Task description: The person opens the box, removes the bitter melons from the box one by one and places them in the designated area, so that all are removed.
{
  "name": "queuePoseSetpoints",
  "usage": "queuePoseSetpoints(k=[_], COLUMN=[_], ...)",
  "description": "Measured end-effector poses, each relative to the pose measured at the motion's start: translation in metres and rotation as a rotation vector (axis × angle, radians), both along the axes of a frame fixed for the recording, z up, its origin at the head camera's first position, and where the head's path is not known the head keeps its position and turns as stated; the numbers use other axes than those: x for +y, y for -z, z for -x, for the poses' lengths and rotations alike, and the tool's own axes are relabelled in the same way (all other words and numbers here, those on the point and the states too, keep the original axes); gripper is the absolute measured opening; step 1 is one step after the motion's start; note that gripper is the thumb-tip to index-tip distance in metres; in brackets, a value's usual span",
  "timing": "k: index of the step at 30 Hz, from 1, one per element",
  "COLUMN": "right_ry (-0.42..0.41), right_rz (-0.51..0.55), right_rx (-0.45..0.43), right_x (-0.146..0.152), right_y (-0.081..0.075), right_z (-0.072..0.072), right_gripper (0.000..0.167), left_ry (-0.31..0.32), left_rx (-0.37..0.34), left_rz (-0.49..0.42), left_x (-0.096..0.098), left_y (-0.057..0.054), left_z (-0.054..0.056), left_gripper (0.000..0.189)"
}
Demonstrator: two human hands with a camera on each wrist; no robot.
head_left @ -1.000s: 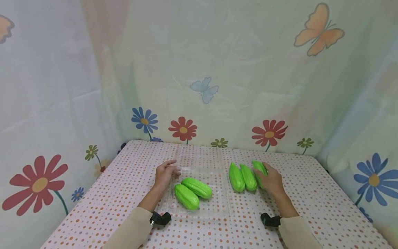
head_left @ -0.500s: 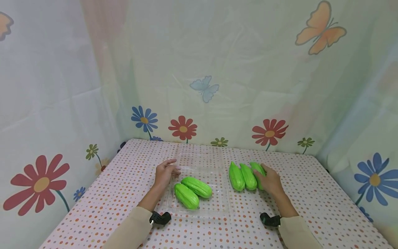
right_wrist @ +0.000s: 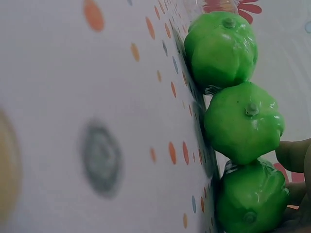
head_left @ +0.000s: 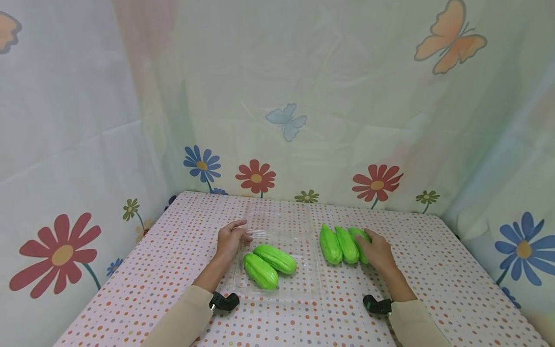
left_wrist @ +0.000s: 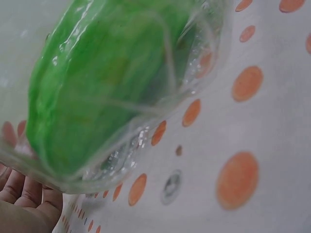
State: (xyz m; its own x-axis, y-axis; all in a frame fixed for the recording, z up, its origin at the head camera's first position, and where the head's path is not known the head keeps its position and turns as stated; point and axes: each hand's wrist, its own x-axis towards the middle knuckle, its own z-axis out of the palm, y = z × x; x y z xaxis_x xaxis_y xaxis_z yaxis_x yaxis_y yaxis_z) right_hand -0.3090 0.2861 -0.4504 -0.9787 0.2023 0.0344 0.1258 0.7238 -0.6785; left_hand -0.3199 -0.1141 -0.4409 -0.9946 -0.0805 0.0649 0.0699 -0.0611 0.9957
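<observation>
A clear plastic clamshell box (head_left: 299, 288) lies on the table with its lid laid back. Two green ribbed gourds (head_left: 261, 272) rest side by side in its left part. My left hand (head_left: 229, 241) holds the box at its left side, near the hinge; bent fingers (left_wrist: 29, 191) show against the outer wall in the left wrist view. To the right of the box, three more gourds (head_left: 330, 246) stand in a row, touching in the right wrist view. My right hand (head_left: 377, 248) grips the rightmost gourd (right_wrist: 252, 199), covering part of it.
A spotted cloth covers the table (head_left: 277, 327). Behind it and at both sides hang sheets (head_left: 347, 120) printed with flowers and butterflies. A black wrist camera (head_left: 225, 302) sits on each wrist.
My right hand has moved slightly left and toward me, bringing the rightmost gourd closer beside the other two. My left hand and the box have stayed in place.
</observation>
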Motion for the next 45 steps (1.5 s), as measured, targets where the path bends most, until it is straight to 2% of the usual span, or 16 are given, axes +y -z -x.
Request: queuePoseSetpoints(k=[5,9,21,25,33,40,45], right_ry=[-0.007,-0.002,0.017,-0.008,0.013,-0.007,-0.035], right_rz=[0.009,0.016,0.045,0.037,0.020,0.037,0.006], right_rx=[0.005,0.003,0.022,0.041,0.072,0.159,0.243], right_x=[0.000,0.000,0.002,0.001,-0.007,-0.018,-0.030], right_y=[0.000,0.000,-0.006,-0.013,-0.030,-0.042,-0.049], right_z=[0.000,0.000,-0.005,-0.006,-0.009,-0.015,-0.017], right_gripper=[0.067,0.067,0.070,0.072,0.074,0.069,0.064], left_ry=[-0.006,-0.018,-0.028,-0.032,-0.032,-0.046,-0.048], left_rx=[-0.001,0.006,0.011,0.013,0.020,0.005,0.020], left_rz=[-0.017,-0.015,-0.012,-0.001,-0.014,-0.015,-0.004], left_x=[-0.001,0.001,0.002,0.002,0.003,0.003,0.001], left_y=[0.018,0.023,0.021,0.021,0.021,0.023,0.023], left_z=[0.014,0.017,0.017,0.018,0.018,0.016,0.014], left_gripper=[0.041,0.042,0.042,0.043,0.042,0.045,0.044])
